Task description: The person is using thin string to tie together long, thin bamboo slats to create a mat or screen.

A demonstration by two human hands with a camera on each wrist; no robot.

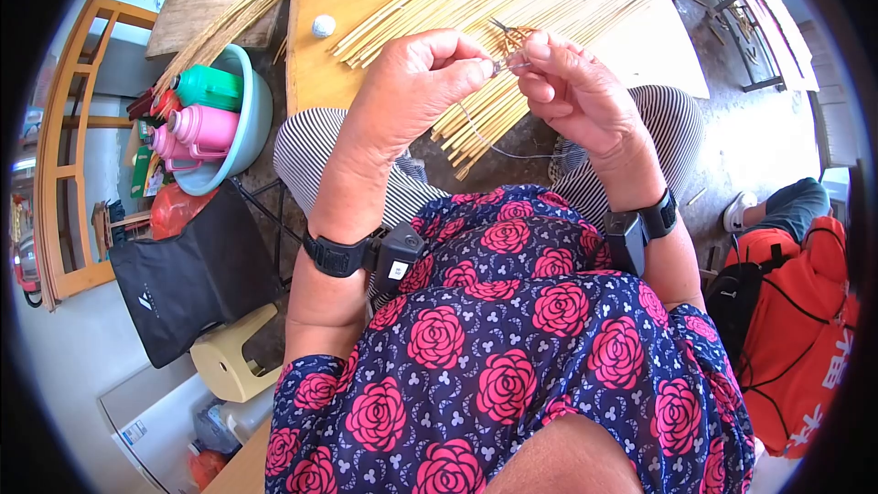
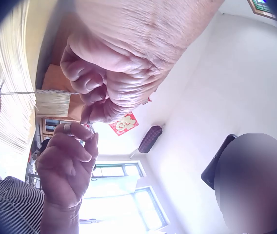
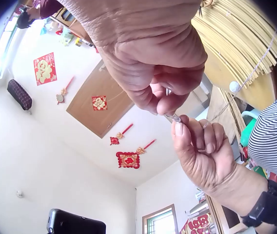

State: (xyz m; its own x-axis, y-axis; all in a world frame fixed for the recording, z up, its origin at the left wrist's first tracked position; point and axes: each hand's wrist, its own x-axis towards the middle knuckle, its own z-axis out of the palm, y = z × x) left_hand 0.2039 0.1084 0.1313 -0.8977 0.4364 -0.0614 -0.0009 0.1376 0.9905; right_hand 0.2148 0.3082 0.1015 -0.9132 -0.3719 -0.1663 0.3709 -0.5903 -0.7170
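Note:
Both hands meet above the sticks in the head view. The left hand (image 1: 407,96) pinches a small thin shiny piece (image 3: 172,118) between thumb and forefinger. Close against it, the right hand (image 1: 585,96) has thumb and fingertips pinched at the same piece, its other fingers curled. A thin pale string (image 1: 498,148) loops down below the hands. Behind them, a row of pale sticks (image 1: 412,14) lies across the yellow board (image 1: 315,73). A small dark-tipped brown object (image 1: 508,29) shows just beyond the fingers. What exactly the small piece is, I cannot tell.
A white ball (image 1: 324,26) sits on the board's left part. To the left are a blue basin (image 1: 259,119) with flasks, long thin canes (image 1: 233,23) and a black bag (image 1: 187,274). Striped trouser legs (image 1: 306,151) lie below the board. A red bag (image 1: 786,338) stands at right.

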